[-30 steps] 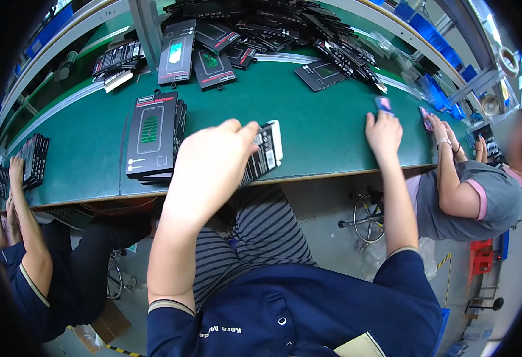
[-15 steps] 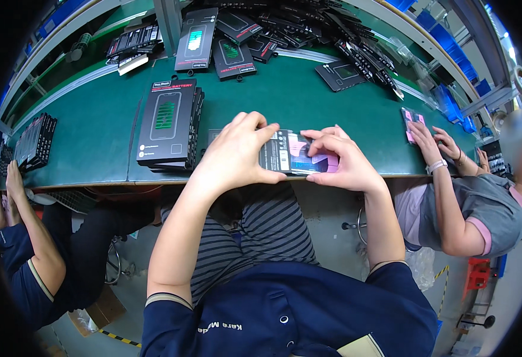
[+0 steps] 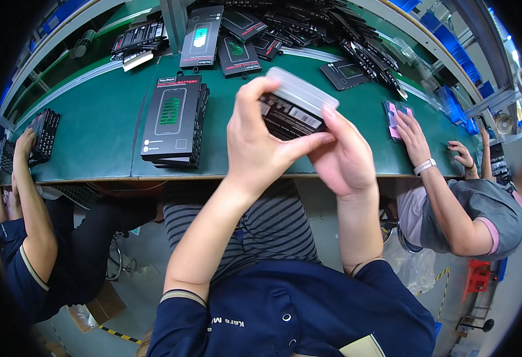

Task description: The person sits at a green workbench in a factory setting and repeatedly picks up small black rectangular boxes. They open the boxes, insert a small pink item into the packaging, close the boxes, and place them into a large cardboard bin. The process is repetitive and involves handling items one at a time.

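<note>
Raised over the near part of the table is a black battery box (image 3: 290,117), tilted, its printed face with a white barcode label toward me. A clear plastic tray (image 3: 304,89) shows along the box's far side. My left hand (image 3: 259,134) is closed round the box's left end, its thumb stretched along the near edge. On the right end, my right hand (image 3: 349,149) presses with its fingers; part of its grip is hidden. Left of my hands stands a neat stack of black battery boxes (image 3: 171,122), each front showing a phone outline with green bars.
A loose heap of black boxes (image 3: 308,27) lies along the table's far side, with a single box (image 3: 344,74) nearer. A metal post (image 3: 174,24) rises at the back. To the right, a co-worker's hand (image 3: 414,140) rests by a pink-and-black pack; another co-worker's hand (image 3: 25,143) touches boxes at left.
Both my hands have lifted the box off the table edge and turned it, so the barcode face and clear tray show. The co-worker at left has reached farther onto the boxes.
</note>
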A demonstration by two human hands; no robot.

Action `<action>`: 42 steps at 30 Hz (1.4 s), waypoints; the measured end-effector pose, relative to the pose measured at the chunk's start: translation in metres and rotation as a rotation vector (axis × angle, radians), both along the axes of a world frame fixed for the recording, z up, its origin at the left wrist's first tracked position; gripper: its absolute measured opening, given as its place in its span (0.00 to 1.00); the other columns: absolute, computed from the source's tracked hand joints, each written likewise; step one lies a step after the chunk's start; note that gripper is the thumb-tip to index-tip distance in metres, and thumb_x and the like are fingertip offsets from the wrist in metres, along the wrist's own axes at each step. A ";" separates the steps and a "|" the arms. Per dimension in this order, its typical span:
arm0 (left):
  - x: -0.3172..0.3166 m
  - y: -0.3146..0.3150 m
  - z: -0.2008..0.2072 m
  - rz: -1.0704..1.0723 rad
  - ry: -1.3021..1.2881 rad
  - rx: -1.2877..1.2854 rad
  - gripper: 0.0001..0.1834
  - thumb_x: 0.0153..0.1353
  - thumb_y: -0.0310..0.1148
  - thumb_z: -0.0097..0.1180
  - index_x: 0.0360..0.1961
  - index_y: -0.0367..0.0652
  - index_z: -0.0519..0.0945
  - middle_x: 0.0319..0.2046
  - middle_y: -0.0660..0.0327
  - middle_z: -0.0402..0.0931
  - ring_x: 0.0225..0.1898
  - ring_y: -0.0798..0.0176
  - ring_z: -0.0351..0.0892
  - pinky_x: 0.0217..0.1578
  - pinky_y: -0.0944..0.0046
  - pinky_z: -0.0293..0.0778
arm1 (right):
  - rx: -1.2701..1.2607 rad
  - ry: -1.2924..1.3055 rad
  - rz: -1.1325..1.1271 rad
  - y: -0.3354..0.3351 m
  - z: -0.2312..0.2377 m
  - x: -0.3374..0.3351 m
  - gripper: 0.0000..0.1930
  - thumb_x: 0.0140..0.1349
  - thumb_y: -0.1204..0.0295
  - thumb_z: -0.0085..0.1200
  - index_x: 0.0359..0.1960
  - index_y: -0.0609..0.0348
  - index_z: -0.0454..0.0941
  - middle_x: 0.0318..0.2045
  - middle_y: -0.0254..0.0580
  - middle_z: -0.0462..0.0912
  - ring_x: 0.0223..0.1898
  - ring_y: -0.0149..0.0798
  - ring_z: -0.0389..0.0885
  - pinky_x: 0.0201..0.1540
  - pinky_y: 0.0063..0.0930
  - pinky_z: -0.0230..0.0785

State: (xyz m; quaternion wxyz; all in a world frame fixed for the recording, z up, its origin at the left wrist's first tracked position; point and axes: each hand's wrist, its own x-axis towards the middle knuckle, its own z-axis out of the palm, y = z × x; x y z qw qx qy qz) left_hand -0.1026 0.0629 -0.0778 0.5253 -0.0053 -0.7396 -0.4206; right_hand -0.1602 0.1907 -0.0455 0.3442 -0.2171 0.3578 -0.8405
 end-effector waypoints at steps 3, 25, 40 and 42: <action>-0.003 0.006 -0.008 -0.217 0.031 0.252 0.31 0.50 0.30 0.75 0.48 0.43 0.65 0.42 0.57 0.73 0.42 0.67 0.76 0.43 0.67 0.75 | 0.011 0.229 -0.345 -0.016 -0.007 0.008 0.13 0.70 0.77 0.42 0.51 0.71 0.74 0.49 0.46 0.80 0.51 0.37 0.79 0.58 0.31 0.68; 0.011 -0.037 -0.007 -0.208 0.016 0.182 0.13 0.69 0.28 0.55 0.54 0.42 0.72 0.51 0.53 0.74 0.47 0.70 0.75 0.50 0.70 0.70 | 0.079 0.968 -0.708 -0.043 -0.060 0.008 0.24 0.57 0.86 0.61 0.51 0.58 0.64 0.44 0.47 0.75 0.44 0.37 0.78 0.47 0.29 0.73; 0.081 -0.081 0.028 0.841 -0.676 -0.600 0.22 0.60 0.25 0.58 0.55 0.31 0.74 0.56 0.40 0.72 0.60 0.35 0.69 0.60 0.46 0.67 | 1.483 1.600 -0.685 0.023 -0.071 -0.166 0.39 0.64 0.47 0.53 0.69 0.61 0.60 0.70 0.57 0.61 0.69 0.65 0.58 0.73 0.54 0.45; 0.069 -0.046 0.042 0.594 -0.532 -0.639 0.22 0.55 0.27 0.60 0.52 0.34 0.75 0.58 0.43 0.69 0.63 0.35 0.64 0.64 0.43 0.61 | 1.286 1.628 -0.642 0.036 -0.082 -0.158 0.35 0.65 0.49 0.53 0.66 0.61 0.65 0.67 0.54 0.67 0.67 0.62 0.63 0.72 0.55 0.48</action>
